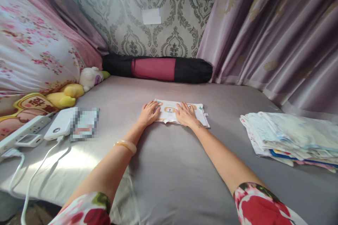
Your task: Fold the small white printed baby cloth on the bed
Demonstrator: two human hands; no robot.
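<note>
A folded white cloth (169, 114) with orange and green animal prints lies flat on the grey bed sheet (169, 168). It looks like a small garment or baby cloth; I cannot tell which. My left hand (151, 113) rests palm down on its left end, fingers stretched out. Flat on the right half of the cloth is my right hand (186, 113), with its fingers spread. A small tag sticks out at the cloth's right edge. Neither hand grips anything.
On the right sits a stack of folded cloths (293, 140). A power strip (23, 132), a white power bank (60, 123) with a cable and several plush toys (66, 95) line the left. At the back lies a black and red rolled bag (153, 69), with curtains (264, 31) beside it.
</note>
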